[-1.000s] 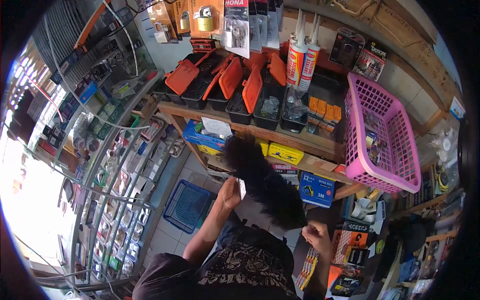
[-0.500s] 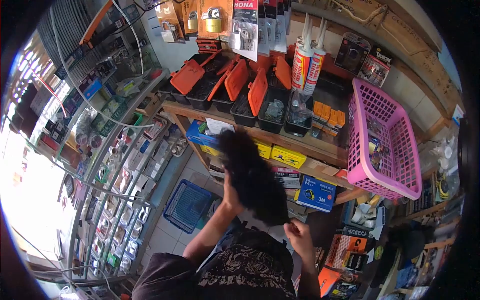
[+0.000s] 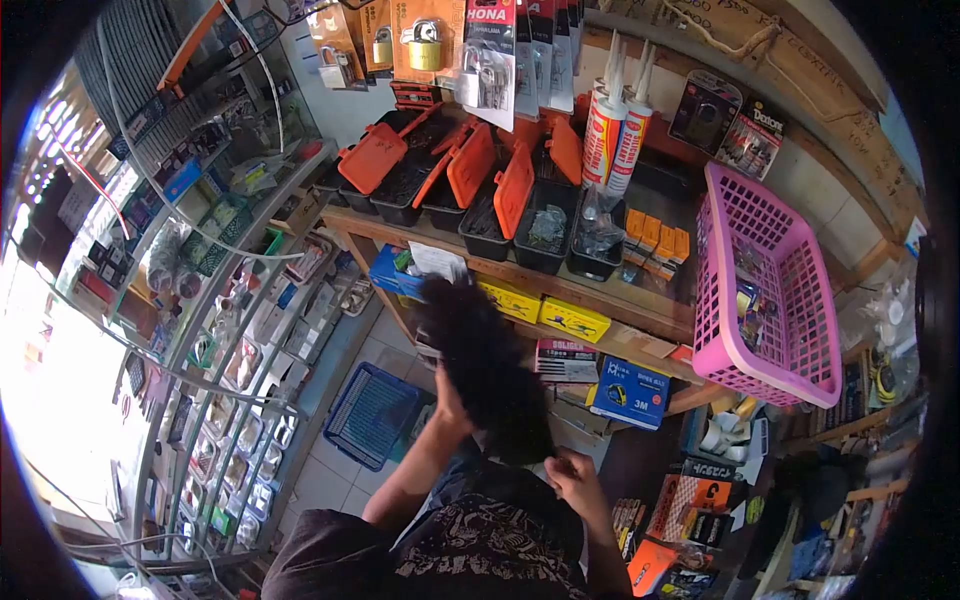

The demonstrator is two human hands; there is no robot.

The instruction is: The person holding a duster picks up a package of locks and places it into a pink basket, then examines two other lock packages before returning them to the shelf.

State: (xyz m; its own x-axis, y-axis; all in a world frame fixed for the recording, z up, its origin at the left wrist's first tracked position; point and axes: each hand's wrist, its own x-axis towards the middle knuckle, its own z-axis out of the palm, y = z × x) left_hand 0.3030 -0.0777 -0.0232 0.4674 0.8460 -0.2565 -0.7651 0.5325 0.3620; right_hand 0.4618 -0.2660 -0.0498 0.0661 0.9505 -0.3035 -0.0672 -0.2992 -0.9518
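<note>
right hand (image 3: pixel 572 470) closed around the base of the black feather duster (image 3: pixel 480 360), left hand (image 3: pixel 447 398) flat against its side with fingers hidden, plume raised before the wooden shelf (image 3: pixel 560 290); advisable to keep the handle grip firm and sweep clear of the yellow boxes (image 3: pixel 545 312).
</note>
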